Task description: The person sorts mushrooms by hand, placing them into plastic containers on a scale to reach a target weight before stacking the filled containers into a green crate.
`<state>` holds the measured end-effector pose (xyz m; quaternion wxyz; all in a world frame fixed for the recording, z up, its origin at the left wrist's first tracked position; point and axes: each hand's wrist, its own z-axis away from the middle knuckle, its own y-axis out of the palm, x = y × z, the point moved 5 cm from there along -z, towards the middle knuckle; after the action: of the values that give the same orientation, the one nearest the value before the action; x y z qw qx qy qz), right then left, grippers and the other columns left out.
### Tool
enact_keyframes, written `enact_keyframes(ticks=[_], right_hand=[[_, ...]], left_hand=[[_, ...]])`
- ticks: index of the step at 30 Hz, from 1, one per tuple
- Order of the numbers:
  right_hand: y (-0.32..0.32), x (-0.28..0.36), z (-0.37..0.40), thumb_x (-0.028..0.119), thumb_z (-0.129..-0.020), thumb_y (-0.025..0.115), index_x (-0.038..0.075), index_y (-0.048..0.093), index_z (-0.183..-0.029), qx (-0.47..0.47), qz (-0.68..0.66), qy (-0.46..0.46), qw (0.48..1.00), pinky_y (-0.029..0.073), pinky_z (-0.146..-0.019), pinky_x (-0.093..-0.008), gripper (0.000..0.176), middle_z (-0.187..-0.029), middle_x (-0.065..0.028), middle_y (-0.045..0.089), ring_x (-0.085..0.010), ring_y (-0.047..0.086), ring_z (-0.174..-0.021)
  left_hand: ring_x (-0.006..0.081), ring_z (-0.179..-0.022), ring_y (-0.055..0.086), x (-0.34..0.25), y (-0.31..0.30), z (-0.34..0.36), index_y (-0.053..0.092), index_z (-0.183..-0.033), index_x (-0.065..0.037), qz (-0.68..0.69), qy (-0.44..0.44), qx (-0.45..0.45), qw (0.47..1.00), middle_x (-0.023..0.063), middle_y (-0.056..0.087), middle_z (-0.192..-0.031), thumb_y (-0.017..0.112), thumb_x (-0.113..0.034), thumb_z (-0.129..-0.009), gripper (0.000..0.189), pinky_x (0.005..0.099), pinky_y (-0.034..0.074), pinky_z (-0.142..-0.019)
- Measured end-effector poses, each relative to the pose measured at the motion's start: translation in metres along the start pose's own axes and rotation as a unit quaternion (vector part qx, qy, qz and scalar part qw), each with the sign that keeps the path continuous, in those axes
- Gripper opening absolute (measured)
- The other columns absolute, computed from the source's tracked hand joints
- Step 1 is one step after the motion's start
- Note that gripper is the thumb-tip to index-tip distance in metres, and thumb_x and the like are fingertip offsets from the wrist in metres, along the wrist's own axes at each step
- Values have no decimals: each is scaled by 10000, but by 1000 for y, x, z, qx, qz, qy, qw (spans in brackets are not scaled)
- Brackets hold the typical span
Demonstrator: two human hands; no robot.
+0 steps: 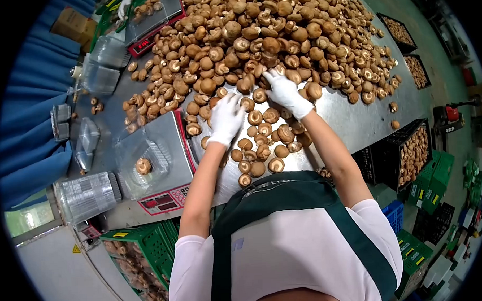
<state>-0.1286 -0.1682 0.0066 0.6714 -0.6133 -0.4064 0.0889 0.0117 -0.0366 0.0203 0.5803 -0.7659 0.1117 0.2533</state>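
Observation:
A big heap of brown shiitake mushrooms (269,43) covers the far side of the metal table (351,125). My right hand (288,96), in a white glove, reaches to the heap's near edge with its fingers apart and touching mushrooms. To its left, my left hand (226,119), also gloved, lies over mushrooms at the edge, fingers stretched forward; its fingertips are partly hard to make out. Several loose mushrooms (257,168) lie between my forearms, many with stems up. On the scale (170,169) at my left is a clear plastic box (141,178) holding one mushroom (143,165).
Clear plastic boxes (88,195) are stacked at the left. A second scale (152,29) stands at the far left, near another person's gloved hand (123,7). Mushroom-filled crates stand at the right (411,152) and below left (144,260).

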Motion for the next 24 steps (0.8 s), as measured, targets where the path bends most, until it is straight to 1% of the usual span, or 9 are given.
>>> enact_keyframes(ticks=[4, 5, 9, 12, 15, 17, 19, 21, 24], right_hand=[[24, -5, -10, 139, -768, 597, 98, 455, -1225, -2, 18, 5, 1000, 497, -755, -416, 480, -1216, -152, 490, -334, 569, -978], [20, -9, -5, 145, -766, 602, 103, 463, -1217, -26, 0, -6, 1000, 497, -752, -411, 474, -1202, -141, 511, -326, 571, -980], [-5, -14, 22, 178, -741, 625, 75, 495, -1123, -48, -18, -17, 999, 493, -711, -424, 417, -986, -143, 613, -307, 605, -891], [-14, -14, 51, 299, -719, 662, 68, 523, -1029, 74, -40, 83, 993, 496, -683, -425, 411, -809, -156, 642, -343, 624, -788], [-22, -35, 79, 324, -712, 673, 128, 551, -1081, -35, -117, 79, 989, 506, -706, -387, 436, -843, -155, 647, -326, 634, -784], [-38, -48, 96, 319, -754, 662, 112, 537, -1169, 19, -227, 209, 951, 510, -726, -300, 480, -892, -121, 639, -203, 632, -775], [-50, -65, 111, 289, -791, 634, 57, 512, -1215, -73, -396, 167, 900, 519, -728, -299, 499, -959, -103, 623, -184, 614, -794], [-67, -76, 137, 253, -820, 601, 13, 481, -1250, -71, -571, 290, 765, 528, -739, -324, 506, -1015, -111, 612, -204, 615, -842], [-80, -108, 164, 286, -860, 507, 57, 447, -1280, -111, -677, 251, 683, 483, -806, -337, 482, -1202, -97, 555, -186, 572, -1023]], left_hand=[[275, -1085, 509, -21, 60, -38, 560, -1134, -51, -179, 19, 187, 966, 111, 465, -1304, 599, -475, -770, 560, 429, 368, -917], [253, -1045, 521, -22, 66, -40, 570, -1123, -68, -205, 35, 107, 972, 108, 525, -1223, 594, -506, -766, 565, 436, 344, -898], [233, -955, 570, -26, 74, -45, 561, -1119, -119, -181, 8, 166, 969, 83, 606, -1034, 619, -456, -756, 498, 446, 346, -856], [234, -937, 573, -16, 79, -27, 571, -1099, -146, -110, 61, 141, 982, 56, 614, -973, 645, -339, -736, 418, 409, 348, -851], [233, -926, 576, -14, 54, -5, 610, -1031, -146, -102, 53, 116, 987, 62, 620, -929, 625, -308, -740, 334, 400, 349, -851], [291, -922, 585, -3, 33, 6, 621, -969, -75, 51, 25, 32, 998, 124, 621, -924, 663, -255, -728, 303, 398, 439, -817], [287, -914, 603, 8, 13, 18, 614, -1010, -43, 154, -37, -23, 987, 133, 628, -947, 696, -193, -718, 338, 357, 470, -811], [219, -897, 612, 22, -3, 30, 609, -1064, -36, 212, -92, -70, 970, 99, 635, -975, 702, -170, -739, 363, 304, 476, -802], [149, -960, 568, 38, -12, 52, 542, -1182, -26, 507, -262, -37, 821, 56, 594, -1075, 618, -128, -843, 362, 252, 458, -826]])
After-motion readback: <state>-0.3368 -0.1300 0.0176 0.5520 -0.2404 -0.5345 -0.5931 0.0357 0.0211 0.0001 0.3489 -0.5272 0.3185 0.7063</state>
